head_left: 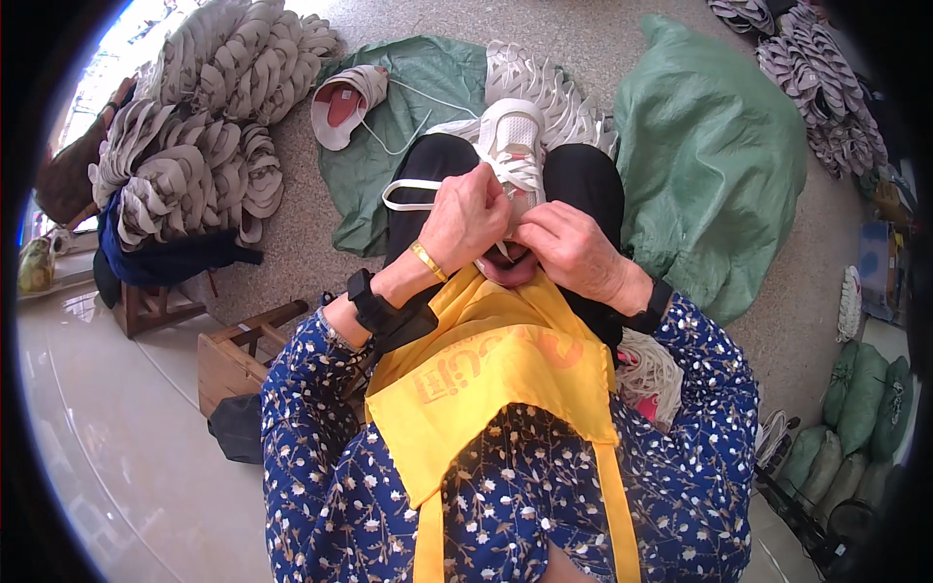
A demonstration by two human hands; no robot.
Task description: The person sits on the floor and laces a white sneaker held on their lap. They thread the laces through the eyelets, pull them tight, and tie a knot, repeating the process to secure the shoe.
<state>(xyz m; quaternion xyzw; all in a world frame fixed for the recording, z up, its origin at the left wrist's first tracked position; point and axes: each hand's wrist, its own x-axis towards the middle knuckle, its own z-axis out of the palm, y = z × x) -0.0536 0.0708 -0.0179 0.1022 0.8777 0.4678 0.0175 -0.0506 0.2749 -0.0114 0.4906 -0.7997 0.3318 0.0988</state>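
A white sneaker point(512, 124) rests between my knees, its toe pointing away from me and its pinkish opening towards me. White lacing crosses its upper part. My left hand point(468, 219) is closed over the left side of the eyelets, pinching the shoelace point(408, 185), which loops out to the left. On the other side, my right hand point(573, 251) has thumb and forefinger pressed together at the sneaker's tongue. What sits between those fingertips is hidden. A yellow apron point(486, 360) covers my lap just below the shoe opening.
Ahead lies a green sheet point(364, 194) with a loose sneaker point(342, 105) and a row of white shoes point(544, 87). A green sack point(709, 165) stands to the right. Piled shoe uppers point(209, 136) and a wooden stool point(233, 360) are at the left. White laces point(649, 374) hang by my right side.
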